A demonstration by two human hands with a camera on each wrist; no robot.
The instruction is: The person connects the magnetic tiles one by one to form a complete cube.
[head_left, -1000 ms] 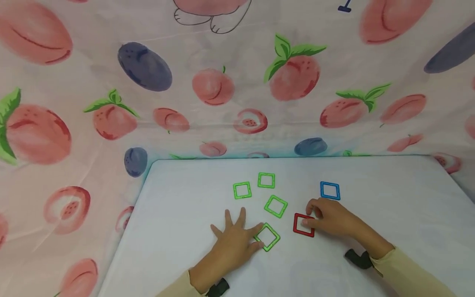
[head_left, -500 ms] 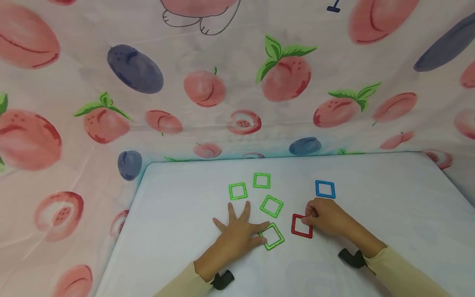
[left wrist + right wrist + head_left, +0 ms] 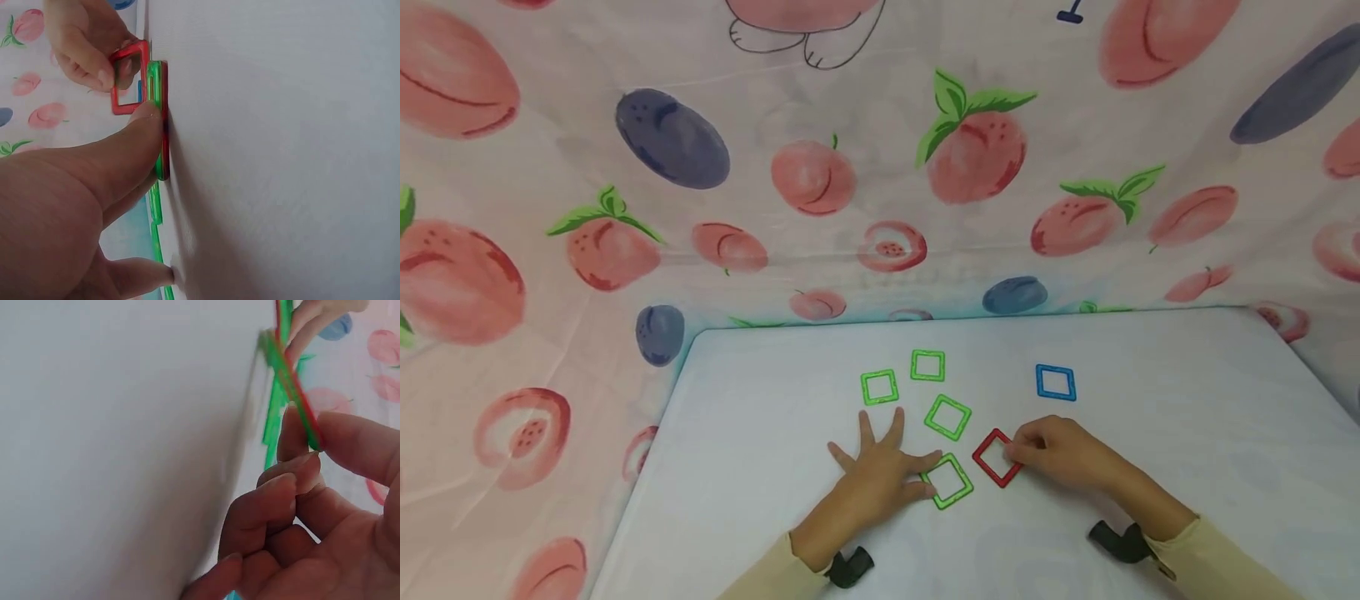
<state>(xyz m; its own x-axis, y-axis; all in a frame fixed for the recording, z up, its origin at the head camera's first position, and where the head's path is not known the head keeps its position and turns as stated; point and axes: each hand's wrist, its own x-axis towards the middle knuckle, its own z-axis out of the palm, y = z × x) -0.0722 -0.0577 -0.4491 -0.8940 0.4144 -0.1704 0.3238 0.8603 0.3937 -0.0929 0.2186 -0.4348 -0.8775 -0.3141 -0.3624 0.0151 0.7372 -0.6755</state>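
Observation:
My left hand (image 3: 880, 483) lies with its fingers spread, thumb and index finger touching the left side of a green square magnetic tile (image 3: 962, 472). In the left wrist view, the thumb presses on that tile's green edge (image 3: 161, 137), with a red layer beneath. My right hand (image 3: 1063, 450) pinches a red square magnetic tile (image 3: 987, 471) by its right corner between thumb and fingers. The right wrist view shows this tile (image 3: 297, 394) tilted and raised on the hand's side, with a green layer on its underside. Its far end nears the green tile; whether they touch, I cannot tell.
Three more green square tiles, a middle one (image 3: 931, 408), a left one (image 3: 880, 401) and a back one (image 3: 928, 379), lie beyond the hands. A blue tile (image 3: 1056, 395) lies back right. The white table (image 3: 737, 400) meets a fruit-printed curtain (image 3: 850, 92).
The red tile has turned to a diamond position and shifted left, nearer the green tile. The right hand has moved slightly toward the front. The left hand keeps its place since half a second ago.

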